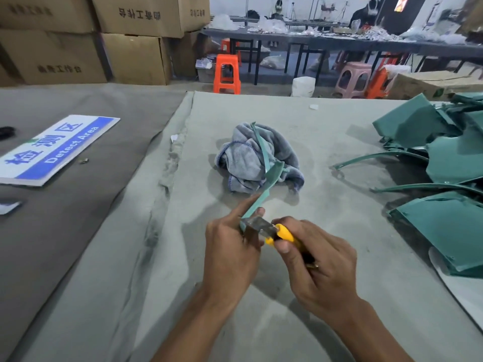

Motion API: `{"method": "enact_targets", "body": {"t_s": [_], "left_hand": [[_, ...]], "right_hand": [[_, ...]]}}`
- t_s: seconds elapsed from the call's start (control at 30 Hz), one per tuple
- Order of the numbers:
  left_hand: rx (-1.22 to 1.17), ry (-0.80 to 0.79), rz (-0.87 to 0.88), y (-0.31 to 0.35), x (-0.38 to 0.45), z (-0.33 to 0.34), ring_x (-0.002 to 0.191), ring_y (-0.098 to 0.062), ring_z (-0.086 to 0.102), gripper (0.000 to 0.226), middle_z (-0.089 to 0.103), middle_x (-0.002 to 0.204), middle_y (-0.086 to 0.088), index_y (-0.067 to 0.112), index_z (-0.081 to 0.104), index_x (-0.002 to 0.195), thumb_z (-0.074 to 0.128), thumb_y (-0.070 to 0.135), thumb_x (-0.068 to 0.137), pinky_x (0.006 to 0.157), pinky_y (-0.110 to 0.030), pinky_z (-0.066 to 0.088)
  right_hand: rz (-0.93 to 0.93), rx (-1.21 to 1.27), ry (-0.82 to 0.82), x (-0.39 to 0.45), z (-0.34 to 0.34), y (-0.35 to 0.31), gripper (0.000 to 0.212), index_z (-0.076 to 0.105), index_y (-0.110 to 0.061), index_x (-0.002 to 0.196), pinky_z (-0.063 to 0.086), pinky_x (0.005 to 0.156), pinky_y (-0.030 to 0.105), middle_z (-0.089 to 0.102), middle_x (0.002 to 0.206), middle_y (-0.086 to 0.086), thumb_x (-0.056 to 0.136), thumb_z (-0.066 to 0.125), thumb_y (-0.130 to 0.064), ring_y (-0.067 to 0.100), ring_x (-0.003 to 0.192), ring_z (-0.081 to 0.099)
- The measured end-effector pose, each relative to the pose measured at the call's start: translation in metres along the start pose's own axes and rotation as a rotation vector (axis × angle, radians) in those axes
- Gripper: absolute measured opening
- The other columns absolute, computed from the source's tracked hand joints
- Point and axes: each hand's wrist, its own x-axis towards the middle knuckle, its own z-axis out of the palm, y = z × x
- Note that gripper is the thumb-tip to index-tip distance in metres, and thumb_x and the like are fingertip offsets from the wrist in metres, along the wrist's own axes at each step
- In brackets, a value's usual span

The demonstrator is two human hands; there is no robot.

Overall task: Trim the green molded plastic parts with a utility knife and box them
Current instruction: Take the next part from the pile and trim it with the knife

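Note:
My left hand (pixel 230 246) grips the near end of a long, thin green plastic part (pixel 269 178), which rises away from me over the table. My right hand (pixel 313 259) holds a yellow utility knife (pixel 281 235). Its metal blade lies against the part's near end, right beside my left thumb. A heap of green molded parts (pixel 444 163) lies at the table's right edge, some flat panels and some thin curved strips.
A crumpled grey towel (pixel 251 158) lies behind the held part on the grey table cloth (pixel 326 142). A blue and white "Detect Area" sign (pixel 52 150) lies at left. Stacked cardboard boxes (pixel 104 40) stand behind, with orange stools (pixel 226 74) and a long table beyond.

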Motion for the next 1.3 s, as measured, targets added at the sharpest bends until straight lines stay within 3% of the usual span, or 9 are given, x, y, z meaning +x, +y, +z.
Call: {"method": "enact_targets", "body": {"t_s": [0.2, 0.33, 0.5, 0.63, 0.8, 1.0, 1.1, 1.2, 1.3], "left_hand": [[-0.172, -0.041, -0.117, 0.010, -0.004, 0.001, 0.054, -0.005, 0.069, 0.045, 0.060, 0.059, 0.019, 0.007, 0.074, 0.113, 0.057, 0.045, 0.095, 0.053, -0.024, 0.060], [-0.077, -0.007, -0.021, 0.011, -0.004, 0.003, 0.046, 0.012, 0.057, 0.029, 0.057, 0.054, 0.026, -0.005, 0.073, 0.095, 0.063, 0.022, 0.100, 0.049, -0.001, 0.042], [-0.104, -0.050, -0.094, 0.009, -0.005, 0.003, 0.055, -0.007, 0.072, 0.035, 0.063, 0.064, 0.022, 0.015, 0.072, 0.120, 0.058, 0.039, 0.100, 0.049, -0.029, 0.060], [-0.005, -0.044, -0.029, 0.007, -0.004, 0.004, 0.053, 0.003, 0.062, 0.022, 0.069, 0.069, 0.016, 0.027, 0.064, 0.115, 0.060, 0.018, 0.096, 0.057, -0.017, 0.054], [0.031, -0.042, 0.088, 0.005, -0.002, -0.002, 0.103, 0.001, 0.071, 0.052, 0.076, 0.115, 0.010, 0.020, 0.071, 0.128, 0.064, -0.010, 0.087, 0.089, -0.023, 0.058], [0.144, -0.207, 0.397, 0.000, 0.000, 0.001, 0.134, -0.017, 0.056, 0.057, 0.066, 0.136, -0.002, 0.012, 0.070, 0.129, 0.081, -0.007, 0.077, 0.109, -0.041, 0.049], [0.184, -0.251, 0.510, -0.003, -0.001, 0.002, 0.145, -0.027, 0.044, 0.051, 0.062, 0.141, -0.008, 0.007, 0.070, 0.128, 0.079, -0.009, 0.080, 0.111, -0.045, 0.046], [0.179, -0.249, 0.615, 0.008, -0.003, 0.005, 0.154, -0.036, 0.023, 0.063, 0.045, 0.157, -0.013, 0.006, 0.062, 0.138, 0.066, -0.022, 0.082, 0.118, -0.047, 0.038], [0.136, -0.098, 0.587, 0.025, -0.005, 0.008, 0.156, -0.041, 0.005, 0.081, 0.012, 0.169, -0.016, 0.011, 0.027, 0.159, 0.050, -0.017, 0.087, 0.124, -0.055, 0.021]], "right_hand": [[0.051, -0.198, 0.150, 0.003, -0.002, 0.009, 0.027, 0.073, -0.003, 0.112, 0.043, 0.065, 0.013, 0.069, 0.086, 0.003, 0.107, 0.057, -0.025, 0.010, 0.068, 0.055], [-0.061, -0.181, 0.015, 0.002, -0.003, 0.007, 0.024, 0.069, -0.014, 0.118, 0.044, 0.063, 0.016, 0.068, 0.088, -0.001, 0.109, 0.055, -0.031, 0.009, 0.067, 0.054], [0.087, -0.236, 0.180, 0.009, -0.004, 0.010, 0.028, 0.071, -0.007, 0.117, 0.039, 0.068, 0.006, 0.064, 0.084, -0.004, 0.107, 0.055, -0.027, 0.003, 0.067, 0.046], [-0.041, -0.187, 0.010, 0.003, -0.003, 0.006, 0.025, 0.067, -0.015, 0.122, 0.039, 0.066, 0.008, 0.065, 0.088, -0.004, 0.109, 0.054, -0.032, 0.004, 0.067, 0.049], [0.419, -0.162, 0.252, 0.015, -0.009, 0.014, 0.033, 0.069, -0.019, 0.114, 0.041, 0.061, 0.008, 0.064, 0.071, -0.009, 0.107, 0.048, -0.044, 0.012, 0.057, 0.059], [0.798, 0.578, 0.272, 0.022, -0.020, 0.018, 0.057, 0.073, -0.023, 0.092, 0.044, 0.043, 0.031, 0.050, 0.061, 0.002, 0.075, 0.076, -0.077, 0.021, 0.047, 0.048], [0.905, 0.537, 0.183, 0.024, -0.021, 0.023, 0.055, 0.073, -0.026, 0.101, 0.050, 0.046, 0.036, 0.058, 0.065, 0.011, 0.064, 0.092, -0.062, 0.024, 0.054, 0.053], [1.032, 0.657, 0.197, 0.022, -0.021, 0.027, 0.044, 0.076, -0.021, 0.113, 0.056, 0.082, 0.065, 0.074, 0.102, 0.029, 0.071, 0.090, -0.024, 0.036, 0.084, 0.063], [1.040, 0.806, 0.298, 0.022, -0.025, 0.033, 0.028, 0.079, -0.013, 0.104, 0.063, 0.085, 0.050, 0.079, 0.107, 0.016, 0.077, 0.081, -0.010, 0.031, 0.089, 0.075]]}}
